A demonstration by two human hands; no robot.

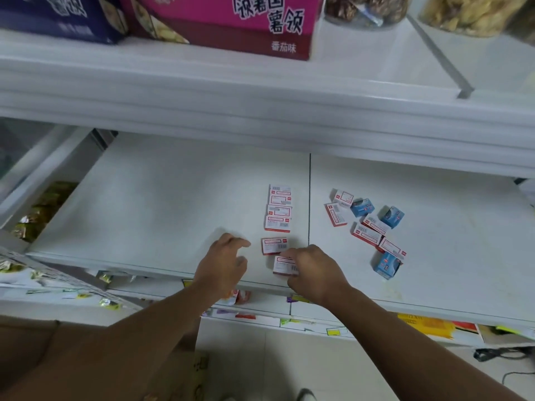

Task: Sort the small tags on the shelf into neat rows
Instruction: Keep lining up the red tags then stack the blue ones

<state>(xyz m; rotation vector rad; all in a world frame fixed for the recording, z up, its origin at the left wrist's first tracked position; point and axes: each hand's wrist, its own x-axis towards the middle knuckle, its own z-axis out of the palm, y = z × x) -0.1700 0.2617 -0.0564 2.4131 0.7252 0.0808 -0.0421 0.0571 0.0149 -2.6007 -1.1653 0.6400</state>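
At the white shelf's point(173, 198) front edge, the right hand point(314, 270) pinches a small red-and-white tag point(285, 265). The left hand point(224, 261) hovers just beside it, fingers loosely curled, holding nothing. Beyond lies another tag point(274, 245), then a neat column point(279, 208). Bare shelf spreads leftward; a loose red and blue pile point(373, 227) lies right.

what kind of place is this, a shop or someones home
Most likely a small shop. White display shelves hold a pink snack carton and clear jars of dried food, and paper price labels line a lower shelf edge.
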